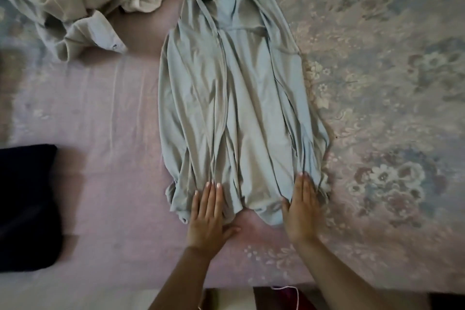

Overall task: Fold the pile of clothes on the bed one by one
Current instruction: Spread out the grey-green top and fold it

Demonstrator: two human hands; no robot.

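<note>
Grey hoodie (239,98) lies flat on the bed (105,113); my left hand (207,219) and right hand (300,211) press flat, fingers straight, on its near hem; unfolded pile (83,0) far left of hoodie.

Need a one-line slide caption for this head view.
Both hands, left and right, press flat on the hem of a grey hooded jacket spread on the bed.

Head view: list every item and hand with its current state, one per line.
Grey hooded jacket: spread lengthwise, sides folded in, wrinkled.
Pale clothes pile: crumpled, unfolded.
Dark garment: folded.
Left hand: flat on jacket hem.
Right hand: flat on jacket hem.
</note>
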